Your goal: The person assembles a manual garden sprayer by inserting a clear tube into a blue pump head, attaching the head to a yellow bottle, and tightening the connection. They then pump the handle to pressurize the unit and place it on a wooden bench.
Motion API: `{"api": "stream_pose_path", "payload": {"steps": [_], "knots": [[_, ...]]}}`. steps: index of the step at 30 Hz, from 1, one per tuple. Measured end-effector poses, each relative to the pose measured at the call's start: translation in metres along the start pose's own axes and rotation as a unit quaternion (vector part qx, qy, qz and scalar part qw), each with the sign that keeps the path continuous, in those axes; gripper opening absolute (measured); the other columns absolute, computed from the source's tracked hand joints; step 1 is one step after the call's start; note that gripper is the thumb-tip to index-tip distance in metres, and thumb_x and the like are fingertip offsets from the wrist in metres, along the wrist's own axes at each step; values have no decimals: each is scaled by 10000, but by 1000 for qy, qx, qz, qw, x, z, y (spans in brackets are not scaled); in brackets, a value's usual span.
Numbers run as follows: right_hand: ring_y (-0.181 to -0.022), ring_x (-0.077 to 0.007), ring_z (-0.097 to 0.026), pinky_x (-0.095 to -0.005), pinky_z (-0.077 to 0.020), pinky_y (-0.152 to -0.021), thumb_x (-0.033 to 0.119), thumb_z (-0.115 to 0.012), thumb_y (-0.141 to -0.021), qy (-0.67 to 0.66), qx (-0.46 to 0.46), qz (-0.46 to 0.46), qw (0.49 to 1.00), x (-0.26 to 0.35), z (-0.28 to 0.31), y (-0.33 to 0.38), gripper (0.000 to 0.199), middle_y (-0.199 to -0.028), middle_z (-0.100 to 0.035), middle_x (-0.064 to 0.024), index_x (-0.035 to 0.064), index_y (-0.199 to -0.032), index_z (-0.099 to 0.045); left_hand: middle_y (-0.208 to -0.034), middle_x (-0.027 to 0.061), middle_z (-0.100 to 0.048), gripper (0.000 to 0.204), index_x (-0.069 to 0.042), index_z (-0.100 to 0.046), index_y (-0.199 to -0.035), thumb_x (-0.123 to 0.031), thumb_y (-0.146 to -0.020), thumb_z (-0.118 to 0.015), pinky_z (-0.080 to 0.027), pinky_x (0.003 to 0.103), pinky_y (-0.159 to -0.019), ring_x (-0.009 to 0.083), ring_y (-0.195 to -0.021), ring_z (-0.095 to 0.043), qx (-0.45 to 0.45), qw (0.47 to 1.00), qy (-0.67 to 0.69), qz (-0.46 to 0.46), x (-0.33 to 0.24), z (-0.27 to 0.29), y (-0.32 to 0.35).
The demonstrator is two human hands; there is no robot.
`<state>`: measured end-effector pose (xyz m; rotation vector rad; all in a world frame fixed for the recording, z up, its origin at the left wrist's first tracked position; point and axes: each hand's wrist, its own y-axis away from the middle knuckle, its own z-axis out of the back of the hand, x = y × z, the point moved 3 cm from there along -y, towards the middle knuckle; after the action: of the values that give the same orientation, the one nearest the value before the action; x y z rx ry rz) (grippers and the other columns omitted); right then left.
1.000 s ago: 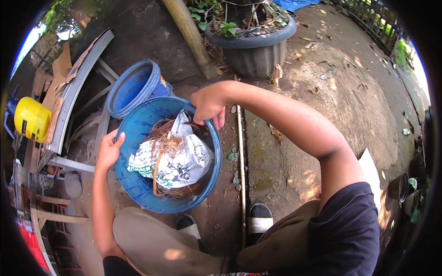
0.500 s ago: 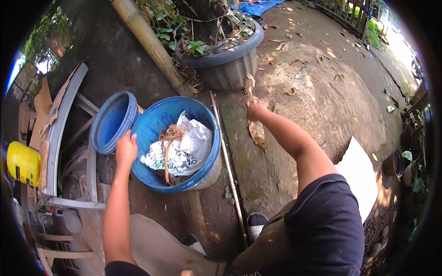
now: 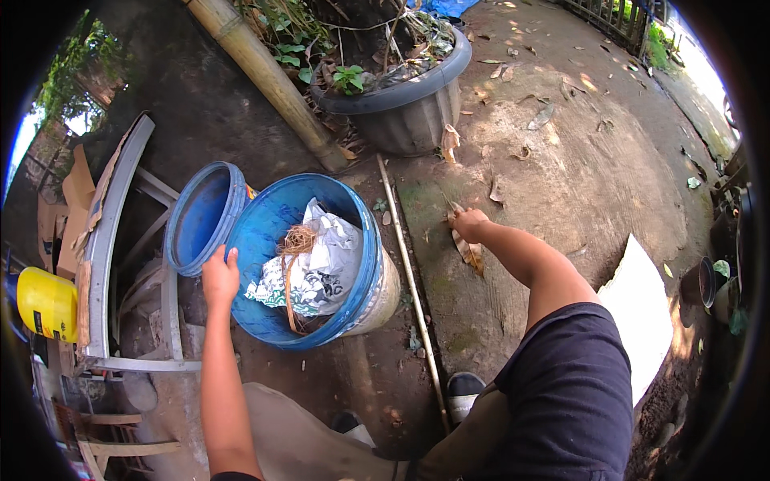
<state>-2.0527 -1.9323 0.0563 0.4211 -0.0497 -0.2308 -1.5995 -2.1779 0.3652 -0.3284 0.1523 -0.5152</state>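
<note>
A blue bucket (image 3: 362, 240) with a whitish outer side stands tilted toward me. Inside it lie a crumpled white printed sack (image 3: 341, 248) and a tangle of brown fibres (image 3: 298, 239). My left hand (image 3: 220, 279) is closed on the left part of its rim, thumb up. To the right, my right hand (image 3: 472, 227) is low over the concrete, its fingers closed around a dry brown leaf (image 3: 468, 252) whose lower end shows beneath the hand. Another dry leaf (image 3: 451, 144) leans by the pot's base.
A second blue bucket (image 3: 200, 220) touches the first at its left. Beyond stand a large grey plant pot (image 3: 405, 120) and a bamboo pole (image 3: 265, 80). A thin stick (image 3: 409, 280) lies between bucket and concrete. A metal frame (image 3: 103, 256), yellow container (image 3: 48, 303) and white sheet (image 3: 639, 321) lie around.
My right hand has drawn nearer to me, away from the leaf by the pot, and the leaf in it has shifted along. My left hand stays on the bucket's rim. The view has shifted slightly.
</note>
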Motion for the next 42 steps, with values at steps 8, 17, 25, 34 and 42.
{"api": "stream_pose_path", "payload": {"steps": [8,17,25,34,42], "knots": [[-1066,-379,-693,-451,-563,-888,134,-545,-931,-83,-127,34,988,-2,-21,26,377,-1304,-634,-164,140,-1292,-654,-1102,333,-673,457,54,-676,-1200,-340,-970,-642,-510,512,-920,487,-1061,-648,2,999,28,28,19,2,-1],[-1030,-298,-721,-386,-579,-863,236,-697,-818,-102,-75,-200,971,-46,19,-41,278,-1033,-761,-135,61,-1022,-770,-1146,304,-676,456,28,-686,-1207,-354,-961,-652,-510,497,-941,458,-1100,-647,-7,998,61,34,1,-10,-7],[-781,-119,-659,-272,-548,-763,48,-674,-882,-508,-612,30,606,91,314,32,218,-934,-699,-70,51,-1090,-740,-1055,284,-703,410,-7,-717,-1147,-361,-946,-661,-522,500,-898,450,-1030,-673,-7,992,105,68,-3,1,0],[-855,-226,-710,-362,-557,-762,147,-714,-814,-220,-167,454,848,236,351,98,224,-931,-740,-117,76,-1020,-766,-1025,255,-717,364,-46,-725,-1126,-355,-945,-663,-529,498,-886,461,-1005,-671,-2,983,156,94,-31,3,5],[-819,-202,-731,-336,-579,-727,137,-659,-916,-581,-412,188,676,89,341,-2,176,-891,-763,-109,20,-1007,-755,-1039,238,-722,370,-57,-726,-1130,-374,-953,-656,-530,490,-882,432,-1014,-680,-5,984,146,106,-46,12,7]]}}
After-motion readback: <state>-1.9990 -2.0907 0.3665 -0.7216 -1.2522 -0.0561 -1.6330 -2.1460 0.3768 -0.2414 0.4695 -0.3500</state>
